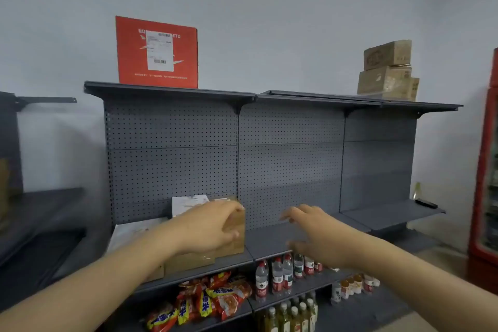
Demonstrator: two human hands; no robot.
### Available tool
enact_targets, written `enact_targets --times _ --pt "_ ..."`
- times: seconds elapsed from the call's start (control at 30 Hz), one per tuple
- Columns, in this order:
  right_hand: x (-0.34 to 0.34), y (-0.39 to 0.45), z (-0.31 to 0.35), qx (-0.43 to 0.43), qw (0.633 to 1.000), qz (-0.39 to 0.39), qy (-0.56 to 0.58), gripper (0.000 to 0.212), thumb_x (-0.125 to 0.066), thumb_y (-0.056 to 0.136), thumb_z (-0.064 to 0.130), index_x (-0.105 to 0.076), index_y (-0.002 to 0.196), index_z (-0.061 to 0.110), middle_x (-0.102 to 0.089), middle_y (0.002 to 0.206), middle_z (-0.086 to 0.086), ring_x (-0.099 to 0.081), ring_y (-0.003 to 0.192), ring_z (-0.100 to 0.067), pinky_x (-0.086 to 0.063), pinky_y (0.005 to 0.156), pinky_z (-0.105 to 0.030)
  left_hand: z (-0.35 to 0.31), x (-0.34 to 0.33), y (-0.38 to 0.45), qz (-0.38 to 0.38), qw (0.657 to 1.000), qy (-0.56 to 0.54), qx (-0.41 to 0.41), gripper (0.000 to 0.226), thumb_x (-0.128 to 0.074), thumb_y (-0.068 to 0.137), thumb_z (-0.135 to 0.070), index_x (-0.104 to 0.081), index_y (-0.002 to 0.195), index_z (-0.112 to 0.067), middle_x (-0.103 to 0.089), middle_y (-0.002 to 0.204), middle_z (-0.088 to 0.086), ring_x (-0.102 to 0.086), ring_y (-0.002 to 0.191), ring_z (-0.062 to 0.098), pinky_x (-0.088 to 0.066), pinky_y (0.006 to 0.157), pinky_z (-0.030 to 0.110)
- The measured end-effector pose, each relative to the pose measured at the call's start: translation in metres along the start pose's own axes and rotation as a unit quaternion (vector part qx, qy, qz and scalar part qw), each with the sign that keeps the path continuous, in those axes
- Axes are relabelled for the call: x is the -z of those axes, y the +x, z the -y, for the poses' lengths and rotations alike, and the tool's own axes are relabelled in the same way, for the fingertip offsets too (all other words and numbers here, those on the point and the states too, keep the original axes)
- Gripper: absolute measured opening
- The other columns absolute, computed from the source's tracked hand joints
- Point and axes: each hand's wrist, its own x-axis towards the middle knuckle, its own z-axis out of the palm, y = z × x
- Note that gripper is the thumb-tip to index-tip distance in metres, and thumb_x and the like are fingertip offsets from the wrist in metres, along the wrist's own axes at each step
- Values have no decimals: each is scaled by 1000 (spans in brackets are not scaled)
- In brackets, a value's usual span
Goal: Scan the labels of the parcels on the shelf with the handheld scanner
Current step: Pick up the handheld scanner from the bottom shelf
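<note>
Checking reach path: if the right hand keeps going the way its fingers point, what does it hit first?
Likely the brown box under the left hand; the right hand points left towards it across bare shelf. Depth unclear.

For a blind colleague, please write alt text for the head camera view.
A person's left hand grips a brown cardboard parcel on a grey shelf, while the open right hand reaches toward it, empty. A red box with a white label stands on the top shelf; bottles fill lower shelves.
</note>
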Motion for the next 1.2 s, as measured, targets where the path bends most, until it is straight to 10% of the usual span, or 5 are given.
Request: enact_targets --times 1.2 --pt "11 182 -543 -363 930 -35 -45 52 -58 97 37 -39 143 26 -46 139 -2 -44 128 -22 -41 101 -31 -152 -186 688 80 938 -57 -333 52 -50 95 -45 -32 142 -34 -47 136 -12 -48 122 8 -39 104 29"
